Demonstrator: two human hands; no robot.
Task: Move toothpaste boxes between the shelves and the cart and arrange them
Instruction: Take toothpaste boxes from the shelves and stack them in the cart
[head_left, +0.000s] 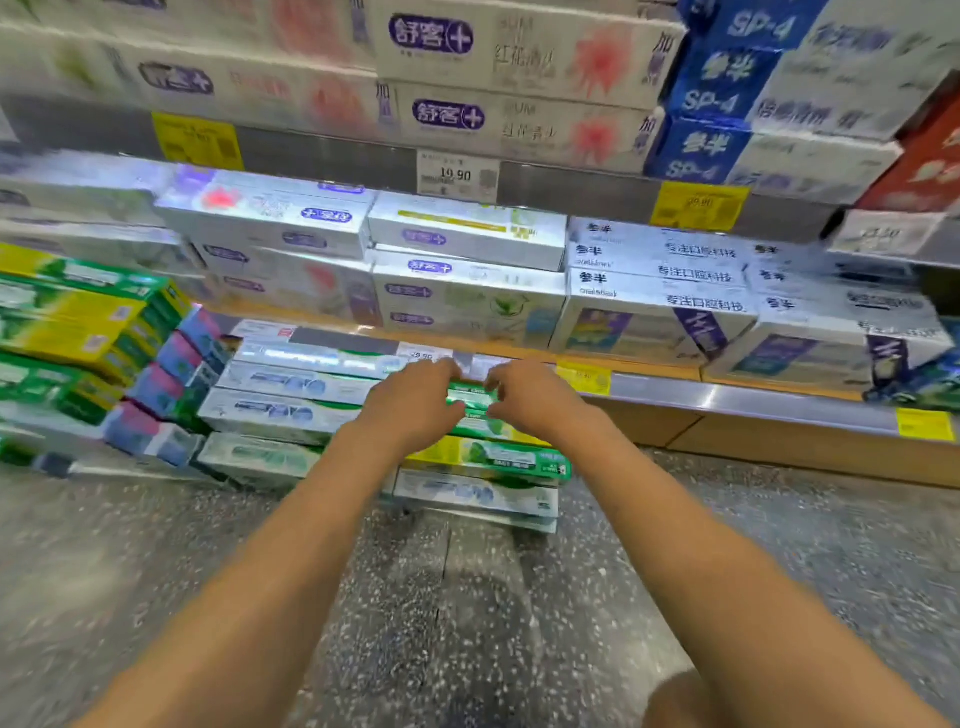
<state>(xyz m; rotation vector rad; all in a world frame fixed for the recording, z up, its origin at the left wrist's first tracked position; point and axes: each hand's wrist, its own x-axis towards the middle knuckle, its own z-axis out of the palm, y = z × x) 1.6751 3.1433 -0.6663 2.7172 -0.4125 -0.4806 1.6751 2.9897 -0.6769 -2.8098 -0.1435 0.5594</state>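
Observation:
A green toothpaste box (471, 396) lies on top of a low stack in front of the bottom shelf. My left hand (415, 402) grips its left part, fingers over the top and thumb underneath. My right hand (530, 395) holds its right part with curled fingers. Under it lie a green-and-yellow box (488, 457) and a white box (475, 492). More white-and-green boxes (283, 400) are stacked just to the left. What the stack rests on is hidden.
Green-and-yellow boxes (67, 312) and purple-pink boxes (176, 364) pile up at the left. The shelves behind hold white boxes with purple logos (467, 234) and blue-and-white boxes (717, 104). The shelf edge (753, 402) carries yellow price tags. Speckled floor (467, 597) lies below.

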